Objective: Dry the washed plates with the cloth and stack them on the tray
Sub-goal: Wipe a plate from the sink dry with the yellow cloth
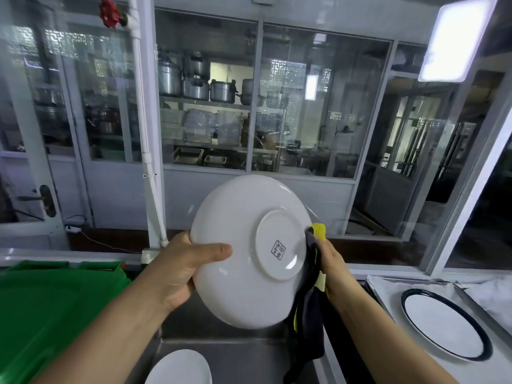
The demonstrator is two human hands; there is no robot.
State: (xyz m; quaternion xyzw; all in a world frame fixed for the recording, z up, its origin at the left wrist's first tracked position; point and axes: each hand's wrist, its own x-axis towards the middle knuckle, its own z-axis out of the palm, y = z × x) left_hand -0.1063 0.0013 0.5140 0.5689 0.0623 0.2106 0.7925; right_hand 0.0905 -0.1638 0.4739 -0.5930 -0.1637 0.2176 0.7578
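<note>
Mid-dry. Left hand (pixel 177 268) grips the round white ceramic plate (pixel 243 253) by its rim, frame centre, underside facing the camera, above the steel sink (pixel 249 356). Right hand (pixel 331 266) grips the dark grey and yellow cloth (pixel 311 295) against the plate's right edge. Done: one dark-rimmed white plate (pixel 443 327) on the foil-lined tray (pixel 388 284), lower right. Left, likely: one more white plate (pixel 180 368) in the sink, bottom centre. Count: three plates, one cloth, one tray, one green crate (pixel 50 303) at left.
</note>
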